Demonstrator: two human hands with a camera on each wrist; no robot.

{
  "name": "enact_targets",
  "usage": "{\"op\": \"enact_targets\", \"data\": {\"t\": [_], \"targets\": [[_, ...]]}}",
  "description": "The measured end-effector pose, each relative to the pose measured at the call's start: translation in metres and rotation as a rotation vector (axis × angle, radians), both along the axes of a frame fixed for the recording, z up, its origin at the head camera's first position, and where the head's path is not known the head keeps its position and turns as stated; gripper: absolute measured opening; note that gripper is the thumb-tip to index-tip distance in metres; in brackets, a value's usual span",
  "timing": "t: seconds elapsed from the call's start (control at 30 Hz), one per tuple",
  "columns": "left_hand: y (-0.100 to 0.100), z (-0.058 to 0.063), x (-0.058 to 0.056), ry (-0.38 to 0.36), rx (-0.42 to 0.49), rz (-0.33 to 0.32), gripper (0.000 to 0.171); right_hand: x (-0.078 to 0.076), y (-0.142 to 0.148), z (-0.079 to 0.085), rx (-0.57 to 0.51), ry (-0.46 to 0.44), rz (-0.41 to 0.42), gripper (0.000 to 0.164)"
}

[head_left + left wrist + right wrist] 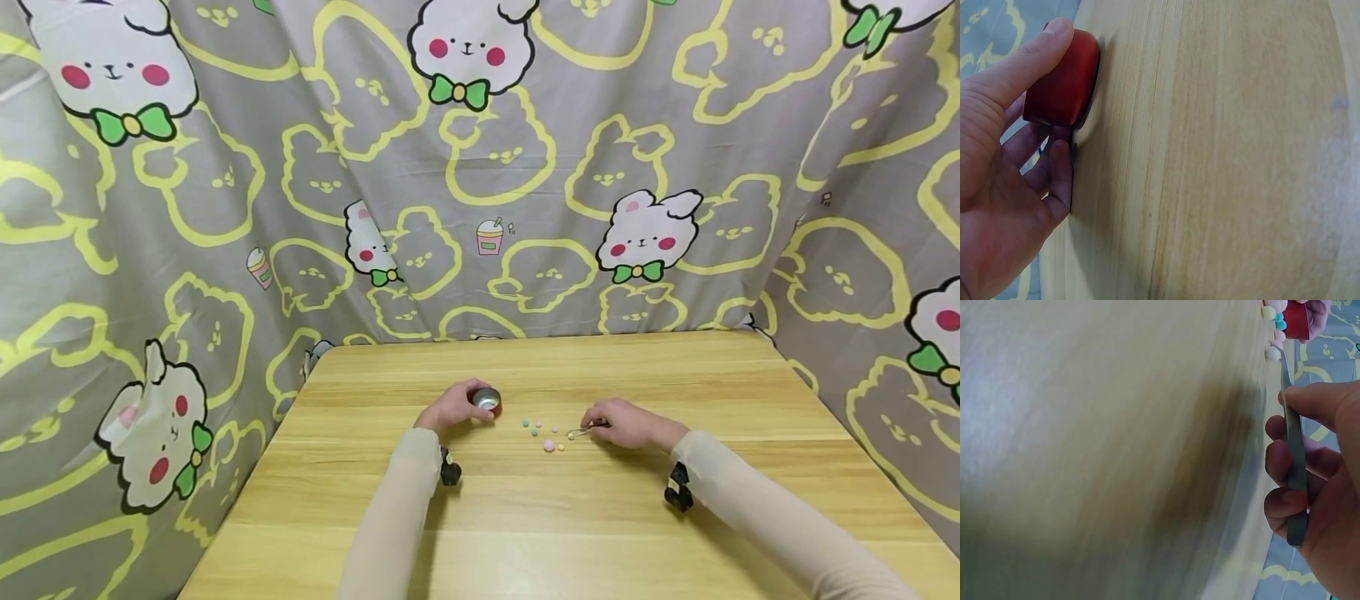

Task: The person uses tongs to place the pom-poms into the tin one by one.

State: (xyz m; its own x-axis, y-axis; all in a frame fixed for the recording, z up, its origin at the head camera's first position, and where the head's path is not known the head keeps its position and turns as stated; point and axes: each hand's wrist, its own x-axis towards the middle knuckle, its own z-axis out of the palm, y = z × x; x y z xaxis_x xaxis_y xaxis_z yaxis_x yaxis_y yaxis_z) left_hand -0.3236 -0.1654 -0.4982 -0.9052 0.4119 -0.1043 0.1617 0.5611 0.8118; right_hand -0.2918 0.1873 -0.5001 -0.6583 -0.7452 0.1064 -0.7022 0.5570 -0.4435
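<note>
My left hand (453, 406) grips a small round tin (1063, 81), red outside and silvery inside, with the thumb and fingers around its side. It sits low at the tabletop, left of a loose group of small balls. In my right hand (630, 425) is a pair of metal tweezers (1296, 462), pinched between thumb and fingers and pointing left. The tweezer tips are right at a small pale ball (1272, 354). Nearby lie a larger pink ball (549, 446), a yellow ball (561, 448), a teal ball (526, 423) and several other small ones.
A light wooden table (525, 533) extends under both arms. Behind it and along both sides hangs a grey curtain (420, 183) with yellow outlines and white cartoon animals. Black wrist cameras are strapped over the pale sleeves (750, 500).
</note>
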Motion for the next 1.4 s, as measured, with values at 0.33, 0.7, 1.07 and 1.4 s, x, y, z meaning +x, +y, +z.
{"op": "enact_targets", "data": {"t": [0.33, 0.7, 1.07, 1.4], "targets": [[0.001, 0.000, 0.000, 0.000, -0.007, 0.002, 0.050, 0.000, 0.004, -0.004, -0.004, 0.020, 0.000, 0.012], [-0.002, -0.002, -0.001, -0.008, 0.023, 0.016, 0.050, -0.003, 0.005, -0.007, -0.015, 0.045, 0.027, 0.013], [-0.004, -0.001, 0.000, -0.004, 0.004, 0.016, 0.050, -0.005, 0.006, -0.011, -0.059, 0.092, 0.070, 0.014], [0.000, -0.001, -0.001, 0.002, -0.018, 0.006, 0.050, -0.008, 0.004, -0.002, -0.060, 0.036, 0.013, 0.016]]}}
